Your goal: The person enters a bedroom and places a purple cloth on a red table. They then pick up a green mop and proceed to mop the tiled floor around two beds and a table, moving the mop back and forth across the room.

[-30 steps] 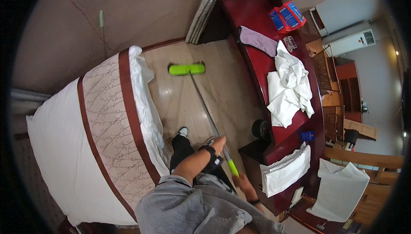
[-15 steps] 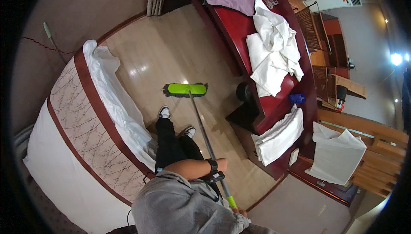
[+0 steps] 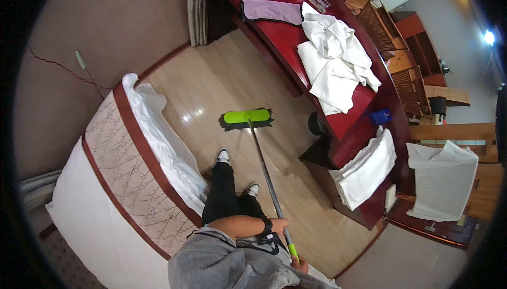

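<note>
A broom with a bright green head and dark bristles rests on the pale wood-look floor. Its long grey handle slants from the head toward my body. My left hand, with a black band on its wrist, is wrapped round the lower part of the handle. Nearer me, my right hand closes round the handle's end beside a green grip; some of its fingers are hidden.
On the left stands a bed with a patterned runner and white sheet. A dark red desk with crumpled white cloth, a purple cloth and folded white linen fills the right. A black bin sits beneath it.
The broom head has shifted slightly to the right in view, and the bed, desk and my feet have shifted right too. Both hands remain on the handle.
</note>
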Action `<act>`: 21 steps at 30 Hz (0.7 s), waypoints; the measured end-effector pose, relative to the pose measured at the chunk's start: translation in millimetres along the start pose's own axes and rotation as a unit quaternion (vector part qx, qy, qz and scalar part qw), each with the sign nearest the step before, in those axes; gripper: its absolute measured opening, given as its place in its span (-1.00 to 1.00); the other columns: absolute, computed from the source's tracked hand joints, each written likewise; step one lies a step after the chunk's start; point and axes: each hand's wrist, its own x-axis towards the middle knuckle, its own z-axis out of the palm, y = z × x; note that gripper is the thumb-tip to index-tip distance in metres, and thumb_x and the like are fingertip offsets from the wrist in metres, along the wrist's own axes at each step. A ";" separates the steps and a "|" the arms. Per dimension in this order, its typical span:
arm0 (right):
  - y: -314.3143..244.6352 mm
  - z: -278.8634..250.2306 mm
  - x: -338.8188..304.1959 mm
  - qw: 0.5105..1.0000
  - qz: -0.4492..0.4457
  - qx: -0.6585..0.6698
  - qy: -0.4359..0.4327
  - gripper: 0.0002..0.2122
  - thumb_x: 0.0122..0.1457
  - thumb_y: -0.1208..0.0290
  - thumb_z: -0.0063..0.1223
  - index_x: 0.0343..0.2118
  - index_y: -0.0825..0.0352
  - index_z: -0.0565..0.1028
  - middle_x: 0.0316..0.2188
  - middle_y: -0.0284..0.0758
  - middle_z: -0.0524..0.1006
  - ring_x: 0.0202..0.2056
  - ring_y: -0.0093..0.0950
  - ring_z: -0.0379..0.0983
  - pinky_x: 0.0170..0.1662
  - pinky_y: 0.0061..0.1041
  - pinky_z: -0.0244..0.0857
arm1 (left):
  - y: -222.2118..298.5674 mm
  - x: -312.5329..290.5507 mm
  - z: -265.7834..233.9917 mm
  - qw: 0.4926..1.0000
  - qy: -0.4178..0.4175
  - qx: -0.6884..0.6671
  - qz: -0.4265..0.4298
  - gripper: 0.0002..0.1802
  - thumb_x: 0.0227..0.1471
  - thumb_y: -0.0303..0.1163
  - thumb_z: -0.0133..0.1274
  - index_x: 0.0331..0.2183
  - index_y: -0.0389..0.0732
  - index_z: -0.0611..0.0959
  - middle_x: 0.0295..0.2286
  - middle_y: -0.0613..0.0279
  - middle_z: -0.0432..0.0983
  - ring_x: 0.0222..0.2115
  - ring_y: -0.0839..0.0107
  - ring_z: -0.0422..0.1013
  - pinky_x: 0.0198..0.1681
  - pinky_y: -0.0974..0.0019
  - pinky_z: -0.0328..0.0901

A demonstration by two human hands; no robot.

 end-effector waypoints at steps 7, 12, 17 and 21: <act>-32.3 65.1 148.4 0.984 -0.023 0.115 -0.134 -0.69 0.27 0.17 -0.18 -0.48 0.30 0.40 -0.74 -0.50 0.33 -0.76 -0.67 0.18 -0.72 -0.61 0.03 | -50.9 42.9 24.7 0.895 0.266 -0.357 0.001 -0.88 0.02 -0.32 0.05 -0.38 -0.13 0.51 -0.47 0.29 0.44 -0.44 0.38 0.37 -0.40 0.27 0.30; -128.9 144.4 222.1 0.929 -0.336 -0.037 -0.152 -0.59 0.23 0.23 -0.20 0.10 0.29 0.30 -0.34 -0.12 0.54 -0.40 -0.31 0.48 -0.28 -0.36 0.35 | -80.8 7.9 -95.7 0.680 0.411 -0.608 0.005 -0.86 0.09 -0.27 0.03 -0.43 -0.09 0.48 -0.56 0.34 0.40 -0.55 0.44 0.35 -0.48 0.32 0.28; -207.4 172.4 199.6 0.873 -0.422 -0.206 -0.133 -0.50 0.03 0.29 0.05 0.10 0.14 0.29 -0.07 -0.15 0.42 -0.10 -0.18 0.40 -0.10 -0.27 0.32 | -66.1 -127.3 -135.5 0.846 0.428 -0.291 -0.127 -0.68 0.12 -0.25 -0.07 -0.60 -0.19 0.46 -0.72 0.22 0.37 -0.76 0.39 0.31 -0.69 0.30 0.18; -254.9 200.6 152.8 0.591 -0.732 -0.294 -0.172 -0.53 -0.05 0.27 0.11 0.00 0.05 0.35 -0.05 -0.31 0.37 0.07 -0.33 0.23 0.07 0.01 0.08 | -36.8 -233.9 -71.3 0.828 0.420 -0.326 -0.179 -0.69 0.12 -0.22 -0.06 -0.55 -0.21 0.44 -0.73 0.25 0.35 -0.79 0.40 0.29 -0.74 0.31 0.16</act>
